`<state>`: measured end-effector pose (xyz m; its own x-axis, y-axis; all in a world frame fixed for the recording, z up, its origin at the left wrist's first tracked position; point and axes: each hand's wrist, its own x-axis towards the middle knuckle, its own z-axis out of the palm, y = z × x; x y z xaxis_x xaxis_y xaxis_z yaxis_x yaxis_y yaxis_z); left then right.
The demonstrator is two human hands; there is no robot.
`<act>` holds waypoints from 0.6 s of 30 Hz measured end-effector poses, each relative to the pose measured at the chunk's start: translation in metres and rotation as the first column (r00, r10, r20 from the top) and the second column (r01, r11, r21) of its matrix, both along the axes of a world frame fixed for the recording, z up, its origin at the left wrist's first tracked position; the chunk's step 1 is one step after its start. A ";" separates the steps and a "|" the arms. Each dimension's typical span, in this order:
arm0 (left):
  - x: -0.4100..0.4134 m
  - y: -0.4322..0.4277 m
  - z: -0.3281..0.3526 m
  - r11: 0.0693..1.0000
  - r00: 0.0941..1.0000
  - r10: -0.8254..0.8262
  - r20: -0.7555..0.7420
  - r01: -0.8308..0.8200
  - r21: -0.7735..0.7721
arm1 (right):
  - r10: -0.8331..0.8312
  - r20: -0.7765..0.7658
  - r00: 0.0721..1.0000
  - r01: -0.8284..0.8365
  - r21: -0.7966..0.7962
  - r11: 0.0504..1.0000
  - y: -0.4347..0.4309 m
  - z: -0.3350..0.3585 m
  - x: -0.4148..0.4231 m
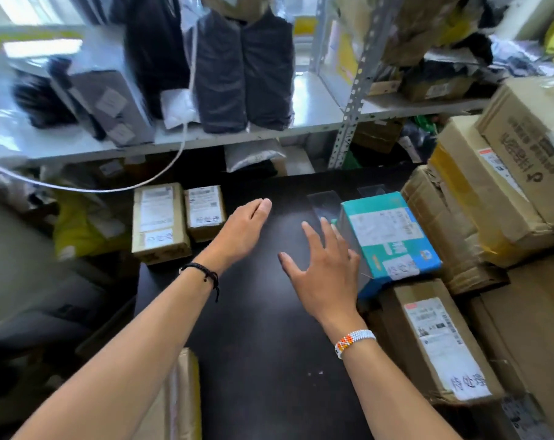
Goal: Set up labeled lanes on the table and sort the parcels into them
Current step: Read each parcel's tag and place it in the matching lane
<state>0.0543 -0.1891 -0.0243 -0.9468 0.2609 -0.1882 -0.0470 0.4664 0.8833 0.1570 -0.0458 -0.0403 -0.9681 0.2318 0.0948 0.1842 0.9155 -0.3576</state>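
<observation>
At the far left of the dark surface (pixel 256 344) two brown parcels (pixel 160 222) sit side by side, labels up. Your left hand (pixel 242 231) hovers just right of them, fingers pressed together, holding nothing. Your right hand (pixel 325 271) is spread and empty, its fingers touching a clear plastic stand (pixel 325 203) beside the teal box (pixel 390 233). Larger cardboard boxes (pixel 440 341) crowd the right edge.

Grey metal shelving (pixel 348 128) behind — crammed, daylight washing its white boards.
</observation>
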 end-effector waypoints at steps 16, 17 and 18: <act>-0.033 -0.242 -0.095 0.826 0.852 0.523 0.029 -0.499 -0.261 | 0.204 0.262 0.943 0.034 -0.686 0.727 -0.191 -0.059 -0.102; -0.039 -0.246 -0.100 0.826 0.844 0.532 0.067 -0.501 -0.259 | 0.191 0.272 0.943 0.056 -0.695 0.717 -0.196 -0.065 -0.110; -0.047 -0.252 -0.109 0.827 0.835 0.541 0.103 -0.506 -0.245 | 0.182 0.287 0.940 0.074 -0.695 0.715 -0.204 -0.074 -0.120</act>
